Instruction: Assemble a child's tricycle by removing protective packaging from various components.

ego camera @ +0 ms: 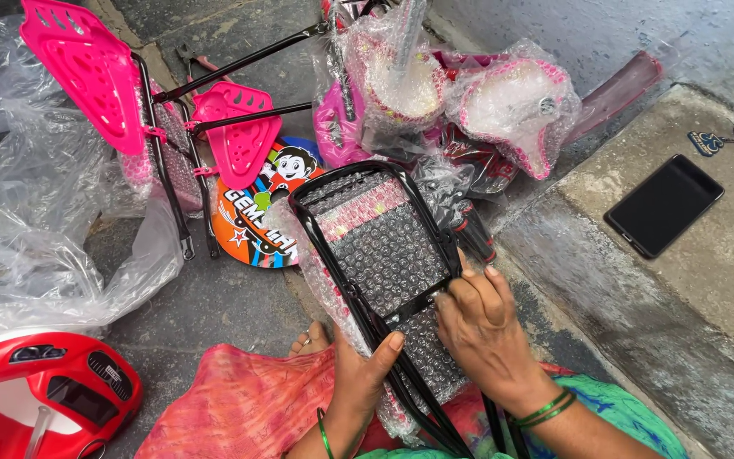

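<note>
Both hands grip a black metal frame [367,255] covered in bubble wrap, over the lap. The left hand [365,374] squeezes its bar; the right hand [482,327] pinches the wrap. I think peeling needs a firm pull.

Dark-screened phone [663,205] on the kerb, round cartoon sticker [269,212] by clear plastic bags [27,221].
</note>
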